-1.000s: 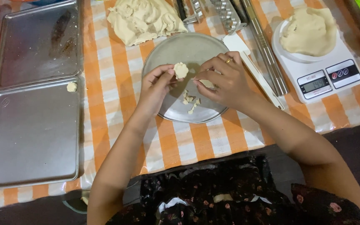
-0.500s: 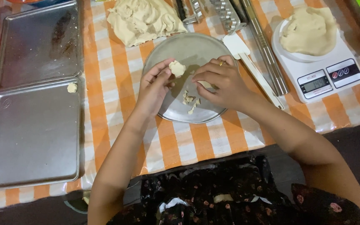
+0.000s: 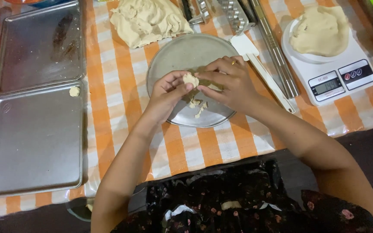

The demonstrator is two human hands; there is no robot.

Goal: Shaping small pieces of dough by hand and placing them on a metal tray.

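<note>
- left hand [image 3: 168, 91] and right hand [image 3: 227, 80]: fingertips of both pinch a small dough piece [image 3: 190, 79] held above the round metal plate [image 3: 173, 56].
- dough scraps [image 3: 198, 108]: lying on the plate, apparently loose.
- large dough mound [image 3: 145, 19]: beyond the plate.
- kitchen scale [image 3: 337, 77]: on the right, bearing dough.

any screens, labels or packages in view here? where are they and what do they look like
Scale screen: front panel of the white kitchen scale at upper right, a small grey rectangle with dark digits.
Scale buttons: right of the screen, a dark strip with round red and white marks.
Scale label: tiny dark print above the screen, too small to make out.
No packages or signs show.
</note>
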